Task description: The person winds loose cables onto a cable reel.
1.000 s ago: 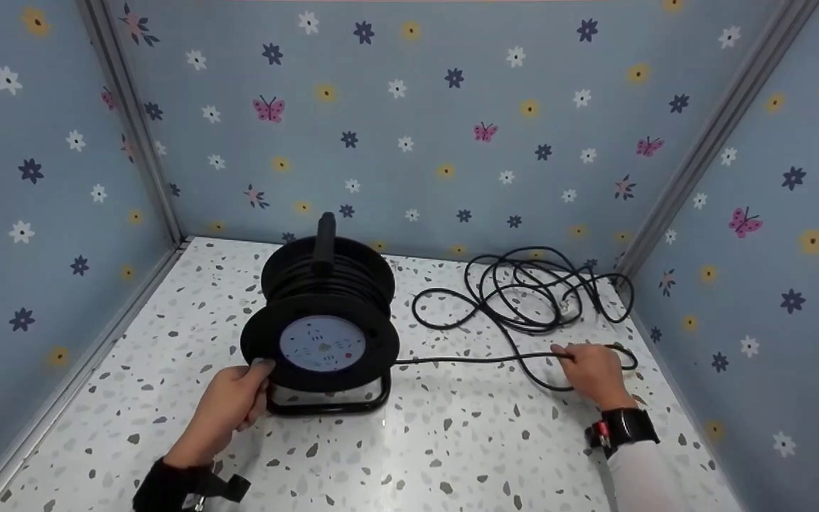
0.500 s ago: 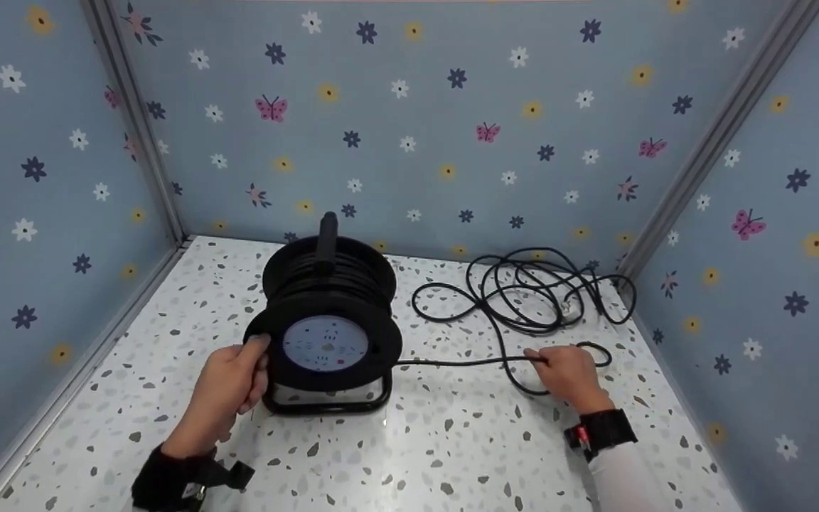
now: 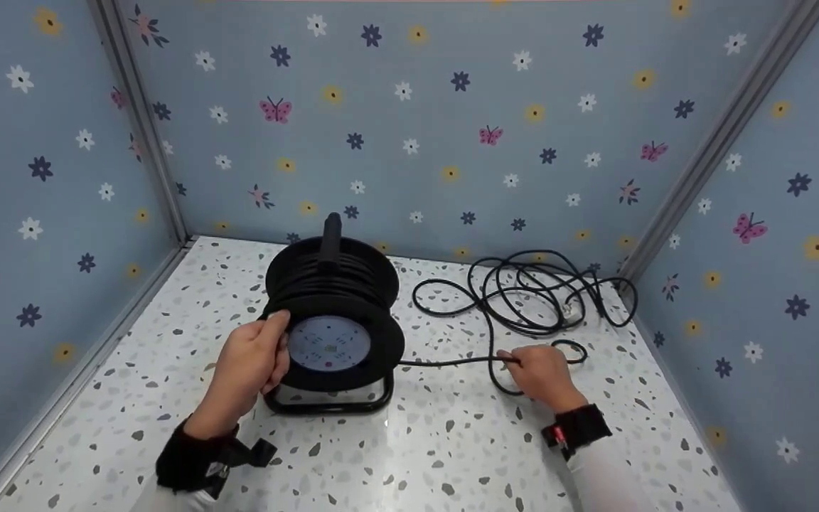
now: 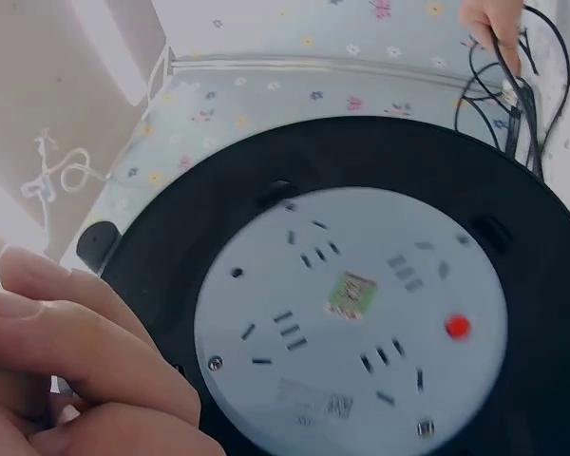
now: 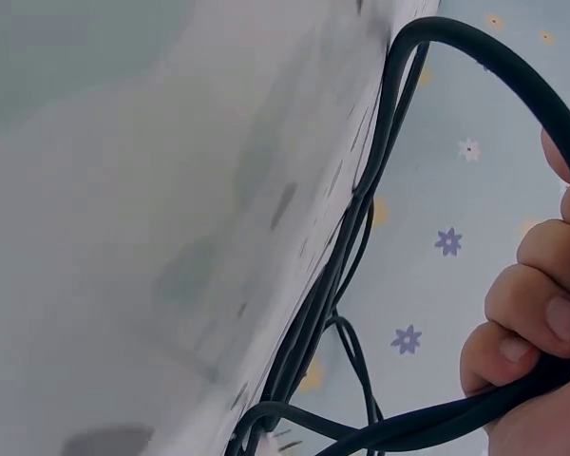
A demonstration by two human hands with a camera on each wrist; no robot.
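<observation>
A black cable reel (image 3: 381, 341) with a pale round socket face (image 3: 329, 344) stands on its tube frame at the left of the speckled surface. My left hand (image 3: 249, 359) grips the reel at the left edge of its front disc; what lies inside the curled fingers is hidden. In the left wrist view, the socket face (image 4: 351, 313) shows a red button, near the curled left fingers (image 4: 95, 351). Out to the right, my right hand (image 3: 541, 373) holds the black cable (image 3: 445, 363), which runs to the reel. In the right wrist view, the fingers (image 5: 527, 304) wrap round the cable.
Loose loops of cable (image 3: 484, 302) lie at the back right, with a pale plug (image 3: 570, 311) among them. Flowered panels (image 3: 409, 114) wall in the back and both sides. The reel's carrying handle (image 3: 331, 242) sticks up above the drum.
The reel's face has turned clockwise, with my left hand rising along its left edge. My right hand has moved left with the cable, closer to the reel.
</observation>
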